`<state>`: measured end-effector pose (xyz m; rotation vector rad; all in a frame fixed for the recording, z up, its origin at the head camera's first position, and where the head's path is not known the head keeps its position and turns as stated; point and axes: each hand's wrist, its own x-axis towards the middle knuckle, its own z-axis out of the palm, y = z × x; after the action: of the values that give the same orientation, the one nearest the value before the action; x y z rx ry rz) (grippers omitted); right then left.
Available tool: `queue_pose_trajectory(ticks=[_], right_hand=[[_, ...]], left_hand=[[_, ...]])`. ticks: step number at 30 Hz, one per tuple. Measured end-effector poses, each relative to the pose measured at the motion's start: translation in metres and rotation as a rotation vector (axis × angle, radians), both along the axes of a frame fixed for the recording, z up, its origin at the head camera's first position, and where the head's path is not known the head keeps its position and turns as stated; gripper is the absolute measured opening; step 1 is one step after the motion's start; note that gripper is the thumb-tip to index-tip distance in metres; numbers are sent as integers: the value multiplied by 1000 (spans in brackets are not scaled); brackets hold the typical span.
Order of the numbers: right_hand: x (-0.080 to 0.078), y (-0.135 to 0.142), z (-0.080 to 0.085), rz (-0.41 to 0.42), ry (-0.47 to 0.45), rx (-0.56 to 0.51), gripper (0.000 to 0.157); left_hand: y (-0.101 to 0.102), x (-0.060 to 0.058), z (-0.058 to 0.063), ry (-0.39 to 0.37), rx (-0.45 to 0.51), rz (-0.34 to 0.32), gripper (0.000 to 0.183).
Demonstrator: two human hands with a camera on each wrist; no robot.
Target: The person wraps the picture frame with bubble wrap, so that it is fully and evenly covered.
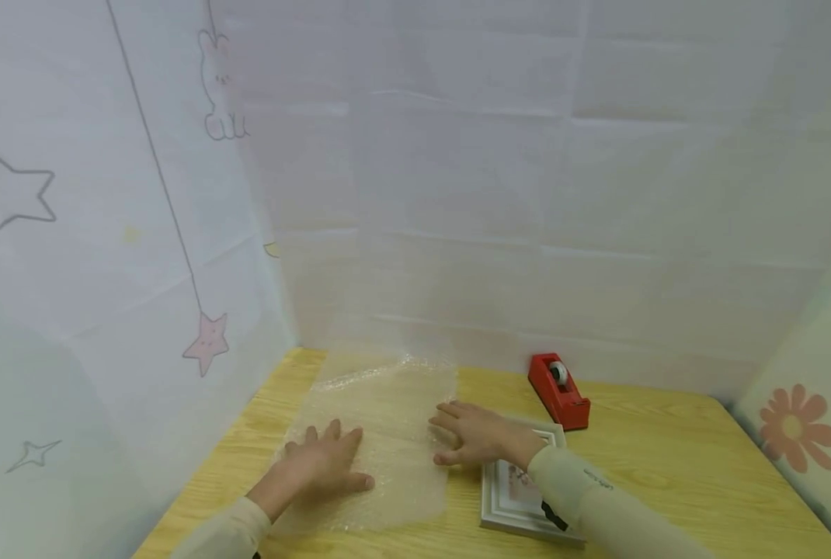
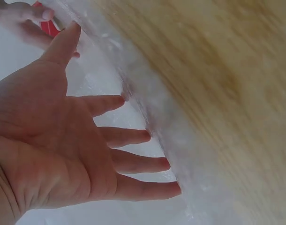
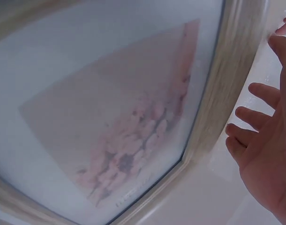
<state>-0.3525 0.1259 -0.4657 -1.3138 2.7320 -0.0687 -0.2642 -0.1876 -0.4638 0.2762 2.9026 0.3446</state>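
A clear sheet of bubble wrap (image 1: 401, 481) lies spread on the wooden table. My left hand (image 1: 322, 463) rests on its left part with the fingers straight and spread; in the left wrist view the fingertips (image 2: 147, 136) touch the wrap. At the wrap's right edge is my right hand (image 1: 477, 433), fingers extended and holding nothing. Beneath the right wrist lies a pale picture frame (image 1: 488, 497) with a pink flower print, partly hidden by the forearm. The right wrist view shows the picture frame (image 3: 227, 89) large beside the right hand (image 3: 269, 136).
A red tape dispenser (image 1: 562, 396) with a roll of tape stands behind the picture frame, near the table's back edge. The wooden table (image 1: 667, 466) meets white printed cloth walls (image 1: 457, 194) at the back and sides.
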Motion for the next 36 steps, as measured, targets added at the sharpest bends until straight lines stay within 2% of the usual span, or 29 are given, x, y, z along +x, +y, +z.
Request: queue_pose_trajectory(ticks=[7, 12, 22, 29, 36], right_hand=[[-3, 5, -12, 20, 9, -26, 74], [0, 3, -15, 13, 24, -27, 71], [0, -2, -15, 13, 93, -45, 63], [1, -8, -12, -2, 130, -32, 53], [0, -14, -14, -34, 149, -20, 51]], left_hand=[[-6, -3, -4, 9, 54, -37, 100], [-12, -9, -6, 16, 64, -69, 99], [-27, -37, -7, -24, 52, -140, 98], [-36, -56, -9, -53, 55, -216, 96], [-42, -70, -9, -76, 34, -262, 96]])
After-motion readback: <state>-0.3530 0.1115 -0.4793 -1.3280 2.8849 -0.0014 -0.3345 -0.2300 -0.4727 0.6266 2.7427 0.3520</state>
